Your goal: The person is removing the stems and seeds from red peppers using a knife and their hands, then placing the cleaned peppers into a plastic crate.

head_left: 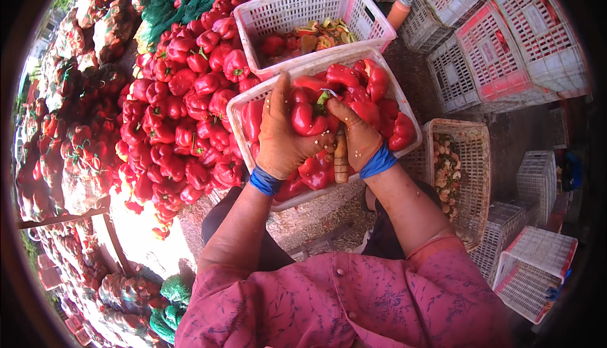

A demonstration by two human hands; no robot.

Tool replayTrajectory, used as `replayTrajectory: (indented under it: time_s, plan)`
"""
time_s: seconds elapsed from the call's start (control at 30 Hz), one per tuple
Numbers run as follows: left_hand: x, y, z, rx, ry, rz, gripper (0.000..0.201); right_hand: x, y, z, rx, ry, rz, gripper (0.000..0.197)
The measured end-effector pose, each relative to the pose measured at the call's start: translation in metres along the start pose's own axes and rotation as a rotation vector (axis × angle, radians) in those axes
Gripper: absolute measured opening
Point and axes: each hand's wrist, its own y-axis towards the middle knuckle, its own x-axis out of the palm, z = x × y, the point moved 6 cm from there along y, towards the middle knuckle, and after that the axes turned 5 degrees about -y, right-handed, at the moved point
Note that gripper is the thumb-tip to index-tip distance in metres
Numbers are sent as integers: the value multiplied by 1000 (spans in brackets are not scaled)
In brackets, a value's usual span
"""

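Observation:
Both my hands are in orange gloves with blue bands at the wrists. My left hand [279, 134] is closed around a red bell pepper [306, 119], its thumb pointing up along the side. In my right hand [356, 134] is a knife with a wooden handle [341, 159], handle end toward me. My right thumb lies by the pepper's green stem [323, 100], where a bit of the blade seems to show. Most of the blade is hidden. Under my hands a white plastic crate [401, 93] is full of red peppers [341, 75]. Small pale seeds stick to the gloves.
A big heap of red peppers [183, 114] lies at the left, with filled net bags [69, 152] beyond it. Behind my crate, another crate [297, 9] holds trimmings. To the right, a basket [474, 177] contains cut cores. Stacked crates [493, 50] stand far right.

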Motion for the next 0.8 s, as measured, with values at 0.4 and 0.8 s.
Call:
replayTrajectory:
  time_s: [0.4,0.8]
  plan:
    - [28,-18,-53,-541,-810,4,72,-10,4,-2,-141,-233,43,39]
    - [18,-22,-40,-598,-882,-210,68,-31,4,2,-220,-274,-61,36]
